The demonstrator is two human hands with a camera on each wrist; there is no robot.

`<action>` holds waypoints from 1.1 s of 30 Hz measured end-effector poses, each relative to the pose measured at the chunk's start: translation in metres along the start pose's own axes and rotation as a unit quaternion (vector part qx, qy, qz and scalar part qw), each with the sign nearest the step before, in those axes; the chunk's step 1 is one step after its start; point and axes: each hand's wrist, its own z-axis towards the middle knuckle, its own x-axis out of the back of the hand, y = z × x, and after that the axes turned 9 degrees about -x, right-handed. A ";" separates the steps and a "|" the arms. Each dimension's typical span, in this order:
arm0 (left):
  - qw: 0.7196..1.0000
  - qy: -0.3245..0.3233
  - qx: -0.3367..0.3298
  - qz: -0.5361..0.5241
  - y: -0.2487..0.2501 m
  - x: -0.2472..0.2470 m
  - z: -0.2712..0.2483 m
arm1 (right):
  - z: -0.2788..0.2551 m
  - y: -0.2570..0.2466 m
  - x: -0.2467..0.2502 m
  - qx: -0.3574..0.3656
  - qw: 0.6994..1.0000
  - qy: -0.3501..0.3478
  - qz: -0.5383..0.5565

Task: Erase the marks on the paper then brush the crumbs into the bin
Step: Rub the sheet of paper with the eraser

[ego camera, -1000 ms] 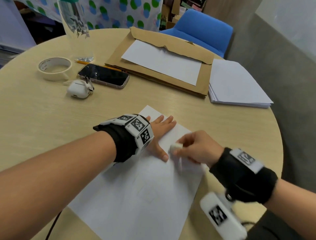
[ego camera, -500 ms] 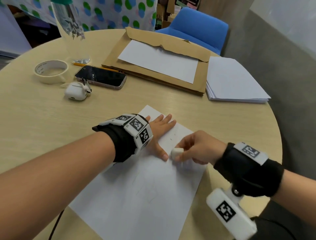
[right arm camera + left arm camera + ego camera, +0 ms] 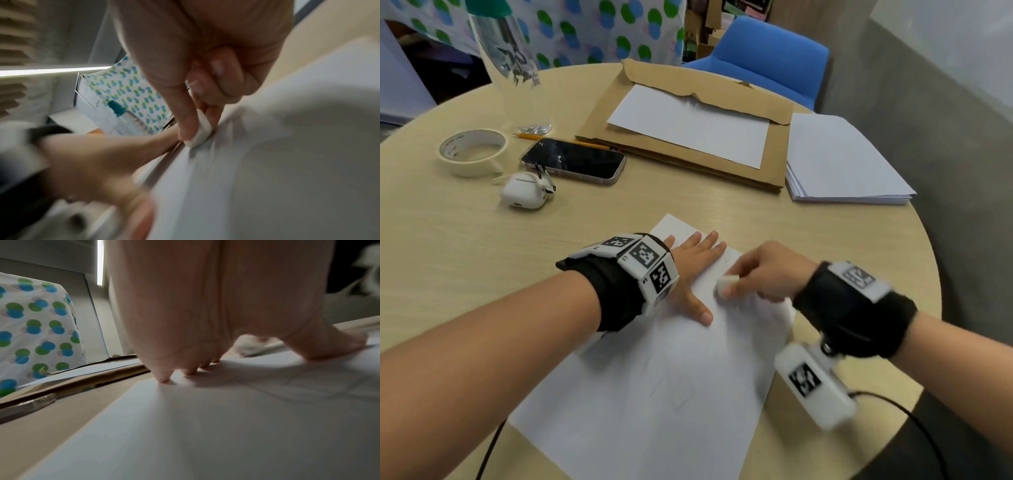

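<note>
Spanning round wooden table (image 3: 465, 246), paper (image 3: 654, 394)

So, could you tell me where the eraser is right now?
In the head view the eraser is pinched in the right hand, on the paper beside the left hand's thumb.

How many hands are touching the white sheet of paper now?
2: the left hand presses flat on the sheet of paper at its far end; the right hand rubs an eraser on it, beside the left thumb.

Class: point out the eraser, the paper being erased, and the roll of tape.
eraser (image 3: 726, 285), head view, its white end face.
paper (image 3: 654, 404), head view, bare middle area.
roll of tape (image 3: 472, 161), head view, outer wall.
</note>
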 end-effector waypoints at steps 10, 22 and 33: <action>1.000 -0.008 -0.007 0.013 0.002 -0.001 0.000 | -0.007 0.008 -0.007 0.023 0.998 -0.023 -0.049; 1.000 -0.006 -0.005 0.022 0.002 -0.001 0.000 | -0.012 0.013 -0.015 0.060 0.996 -0.008 -0.063; 1.000 -0.005 -0.004 0.017 -0.001 -0.003 0.003 | -0.009 0.014 -0.011 0.073 0.992 0.016 -0.097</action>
